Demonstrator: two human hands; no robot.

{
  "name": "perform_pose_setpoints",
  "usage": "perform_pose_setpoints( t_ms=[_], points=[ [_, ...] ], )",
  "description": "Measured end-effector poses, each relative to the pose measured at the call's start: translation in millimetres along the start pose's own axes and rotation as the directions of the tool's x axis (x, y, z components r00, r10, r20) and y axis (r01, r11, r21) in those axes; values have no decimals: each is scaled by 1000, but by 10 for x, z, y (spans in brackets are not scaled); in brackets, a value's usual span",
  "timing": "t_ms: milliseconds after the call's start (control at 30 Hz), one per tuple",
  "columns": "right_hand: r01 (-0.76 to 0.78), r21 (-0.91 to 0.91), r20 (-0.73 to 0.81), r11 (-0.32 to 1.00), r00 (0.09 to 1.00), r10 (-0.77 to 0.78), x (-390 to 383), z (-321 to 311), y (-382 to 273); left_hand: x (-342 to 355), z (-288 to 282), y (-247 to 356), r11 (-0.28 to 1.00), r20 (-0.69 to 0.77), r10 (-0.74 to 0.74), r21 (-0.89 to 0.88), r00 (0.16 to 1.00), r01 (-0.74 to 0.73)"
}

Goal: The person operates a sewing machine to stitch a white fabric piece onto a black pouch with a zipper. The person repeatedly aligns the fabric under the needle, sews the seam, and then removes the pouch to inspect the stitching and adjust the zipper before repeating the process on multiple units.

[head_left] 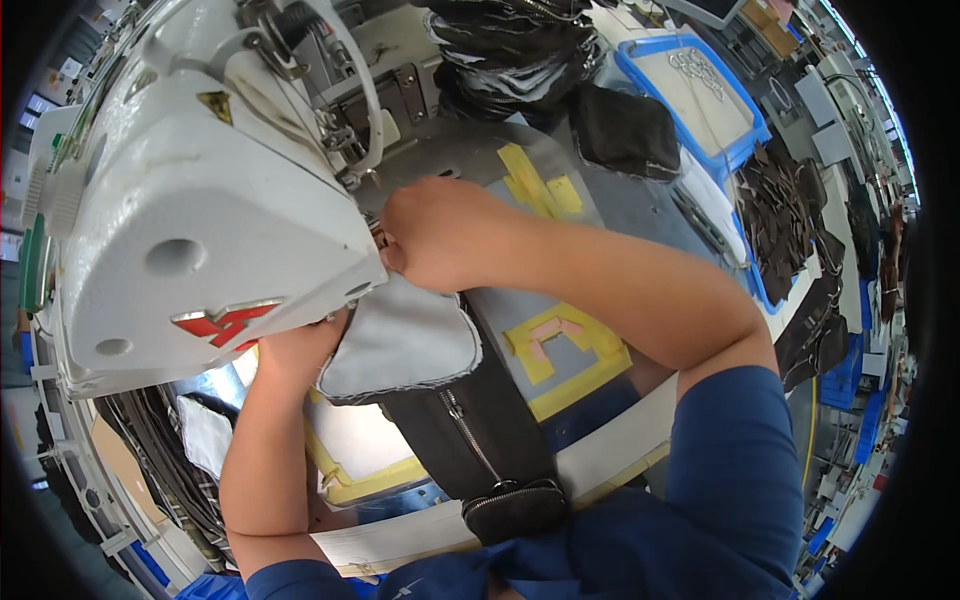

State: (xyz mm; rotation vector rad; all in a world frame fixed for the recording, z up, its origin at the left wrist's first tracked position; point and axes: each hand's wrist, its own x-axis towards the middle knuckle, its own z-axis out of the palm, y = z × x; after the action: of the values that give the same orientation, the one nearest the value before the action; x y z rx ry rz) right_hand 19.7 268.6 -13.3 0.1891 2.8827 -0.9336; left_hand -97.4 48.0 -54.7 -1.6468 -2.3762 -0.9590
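**Both hands at the needle as a grey panel goes under the machine**

Your right hand point(435, 232) sits curled tight against the head of the white sewing machine point(190, 210), knuckles up and fingertips tucked in at the needle area, pinching something small there that the machine's body and your own fingers keep out of sight. Your left hand point(300, 350) reaches in from below and is half hidden under the machine's head; it presses on the left edge of the grey fabric panel point(400, 345), though whether its fingers close around the cloth or simply lie flat on it cannot be told. The grey panel, edged in dark piping, lies on the metal sewing table point(590, 200) directly beneath the needle end of the machine, between your two hands. It joins a black fabric piece with a zipper point(475, 435) that runs back toward your body and ends in a small black zipped pouch point(515, 508) at the table's near edge. Yellow tape guides point(545, 185) mark the table surface to the right of your forearm. Beyond them stand a stack of black cut pieces point(510, 50) and a blue tray point(700, 90), well apart from your hands
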Motion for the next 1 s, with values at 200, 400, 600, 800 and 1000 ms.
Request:
perform_pose_setpoints(
  t_ms=[200,400,600,800,1000],
  points=[
    [-49,-32,24,998,998,50,10,-4,-36,-34,27,-3,1000,-12,-10,-13,1000,10],
    [-36,-36,5,999,999,37,-20,-8,-41,-25,-7,91,999,-8,-20,-25,1000,20],
    [44,-53,-46,998,998,-46,-36,61,52,-10,32,63,997,-32,21,69,999,-18],
    [17,-81,-42,997,999,-21,-58,7,124,-33,76,61,1000,-65,-9,-27,998,7],
    [1,-81,10,997,1000,0,-73,-61,86,-8,46,107,998,-21,27,49,999,-26]
  ],
)
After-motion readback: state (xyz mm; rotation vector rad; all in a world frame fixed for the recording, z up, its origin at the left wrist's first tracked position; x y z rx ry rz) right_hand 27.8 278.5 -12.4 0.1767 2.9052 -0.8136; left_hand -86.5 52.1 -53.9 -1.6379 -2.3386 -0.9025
